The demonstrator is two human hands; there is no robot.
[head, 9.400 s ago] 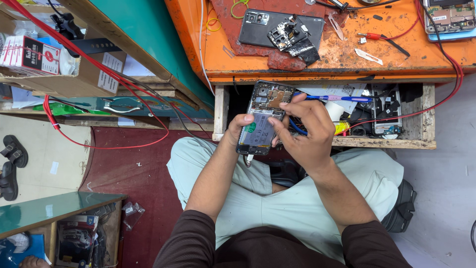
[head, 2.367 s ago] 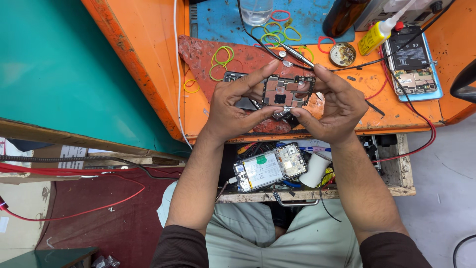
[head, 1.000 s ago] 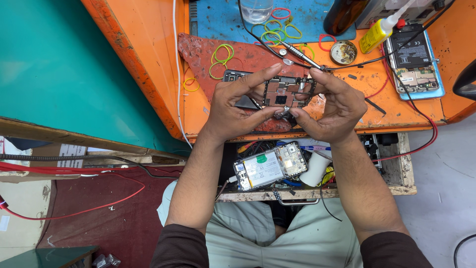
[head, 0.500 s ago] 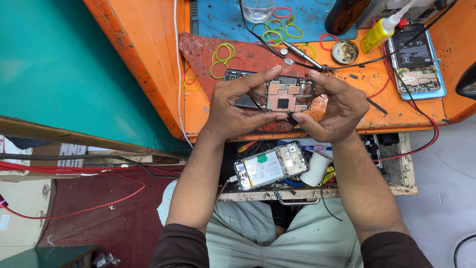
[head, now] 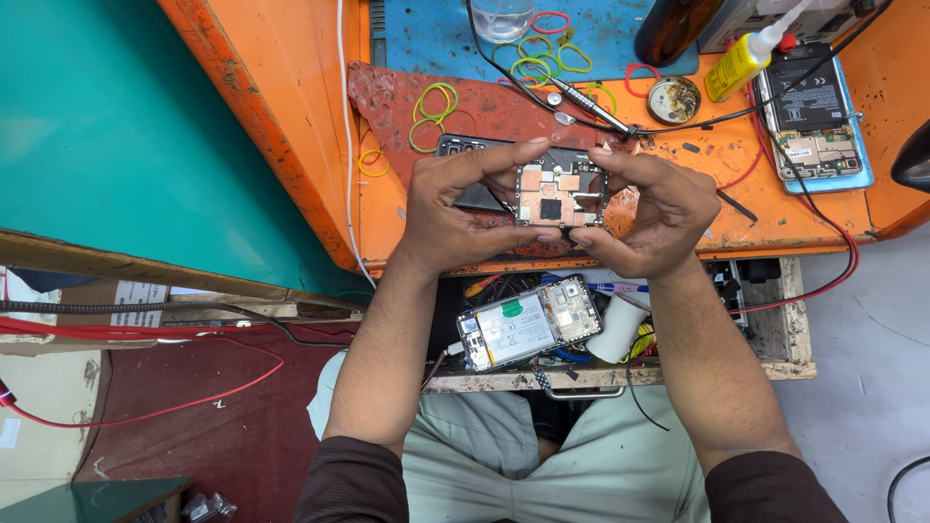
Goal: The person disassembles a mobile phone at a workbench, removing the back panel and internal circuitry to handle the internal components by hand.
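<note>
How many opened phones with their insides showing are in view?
2: one phone lies in the open drawer below the hands; another lies at the bench's right. Others may be hidden.

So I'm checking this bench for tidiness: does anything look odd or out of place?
Yes. Rubber bands lie scattered over the worn, flaking red mat. An opened phone sits askew across the open drawer below. Both the left hand and the right hand pinch a bare circuit board.

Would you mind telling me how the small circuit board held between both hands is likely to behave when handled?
The circuit board looks thin, flat and probably stiff, since the left hand and right hand pinch only its edges. It seems light. Its exposed chips and metal shields suggest it is fragile, so bending or dropping it could do damage.
</note>
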